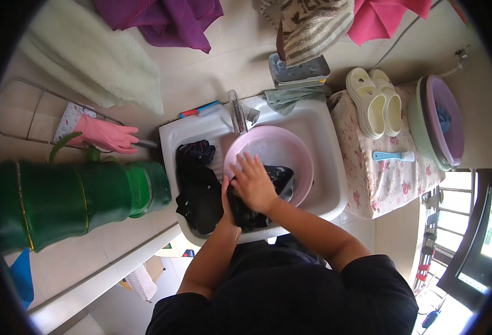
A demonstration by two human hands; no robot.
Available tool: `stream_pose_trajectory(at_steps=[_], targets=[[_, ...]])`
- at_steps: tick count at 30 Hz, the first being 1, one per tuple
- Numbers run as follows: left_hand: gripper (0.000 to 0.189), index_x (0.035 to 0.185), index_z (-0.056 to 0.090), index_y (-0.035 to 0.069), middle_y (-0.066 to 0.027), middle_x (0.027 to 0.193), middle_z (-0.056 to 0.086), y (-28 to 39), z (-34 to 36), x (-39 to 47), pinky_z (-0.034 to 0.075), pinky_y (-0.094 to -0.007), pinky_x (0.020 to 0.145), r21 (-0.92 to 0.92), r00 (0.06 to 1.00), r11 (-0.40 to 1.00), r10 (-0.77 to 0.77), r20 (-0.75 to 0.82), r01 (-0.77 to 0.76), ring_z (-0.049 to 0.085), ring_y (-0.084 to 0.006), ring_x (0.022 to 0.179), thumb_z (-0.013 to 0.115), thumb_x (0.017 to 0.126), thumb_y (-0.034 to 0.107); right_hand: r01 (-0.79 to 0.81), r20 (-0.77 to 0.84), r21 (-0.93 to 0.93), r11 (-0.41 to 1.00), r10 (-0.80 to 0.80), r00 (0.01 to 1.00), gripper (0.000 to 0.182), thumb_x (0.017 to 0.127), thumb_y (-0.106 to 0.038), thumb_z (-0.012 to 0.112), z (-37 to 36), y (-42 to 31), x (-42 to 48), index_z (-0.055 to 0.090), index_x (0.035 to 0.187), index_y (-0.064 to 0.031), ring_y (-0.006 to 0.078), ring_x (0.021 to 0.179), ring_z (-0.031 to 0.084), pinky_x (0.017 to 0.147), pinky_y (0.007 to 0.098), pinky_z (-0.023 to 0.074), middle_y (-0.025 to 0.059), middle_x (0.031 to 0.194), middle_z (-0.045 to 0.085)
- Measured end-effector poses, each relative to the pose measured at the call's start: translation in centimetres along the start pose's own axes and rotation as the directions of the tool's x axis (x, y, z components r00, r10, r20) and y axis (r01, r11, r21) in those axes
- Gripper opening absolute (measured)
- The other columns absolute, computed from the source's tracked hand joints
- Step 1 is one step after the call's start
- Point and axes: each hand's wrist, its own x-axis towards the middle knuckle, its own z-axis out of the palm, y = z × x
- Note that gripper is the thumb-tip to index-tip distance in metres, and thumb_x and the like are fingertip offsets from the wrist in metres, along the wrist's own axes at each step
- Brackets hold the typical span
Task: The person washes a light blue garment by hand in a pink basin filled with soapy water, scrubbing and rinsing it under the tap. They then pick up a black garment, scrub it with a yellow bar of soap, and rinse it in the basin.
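A pink plastic basin (307,167) sits in a white ceramic sink (331,190) in front of me, under the tap (237,112). Wet black cloth (283,178) hangs over the basin's near rim, partly inside it. My left hand (227,205) holds this cloth along its left side. Across the top of the cloth lies my right hand (252,182), fingers spread, its palm hidden. A second heap of black clothing (202,192) rests on the sink's left ledge, next to my left hand.
Left of the sink are a green, segmented covered pipe (103,201) and a pink rubber glove (103,132) on a wire rack. Cream clogs (373,106) and a blue-handled brush (390,156) lie on a floral-covered box (396,184) at right. Stacked basins (421,121) lean beyond. Towels (116,63) hang above.
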Motion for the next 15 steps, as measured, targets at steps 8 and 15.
stream_pose_trajectory(at_steps=[8,15], targets=[[0.066,0.132,0.038,0.006,-0.0154,0.125,0.049,4.9,2.7,-1.2,0.039,-0.0416,0.097,-0.222,0.936,0.922,-0.267,0.227,0.317,0.050,-0.0310,0.113,0.035,0.088,0.055,-0.536,0.365,0.743,0.400,0.428,0.827,0.054,0.088,-0.035,0.056,-4.4,8.2,-5.7,0.042,0.131,-0.0073,0.0210,0.124,0.039,0.107,0.0396,0.0205,0.0125,0.130,0.044],[0.062,0.123,0.048,0.004,-0.0146,0.113,0.058,6.4,1.2,-1.1,0.043,-0.0409,0.092,-0.217,0.938,0.930,-0.240,0.250,0.296,0.054,-0.0290,0.107,0.035,0.088,0.054,-0.361,0.305,0.933,-0.014,0.567,0.765,0.031,0.082,-0.026,0.066,-2.3,3.3,-5.4,0.059,0.102,-0.0034,0.0142,0.104,0.048,0.090,0.0312,0.0388,0.0045,0.117,0.048]])
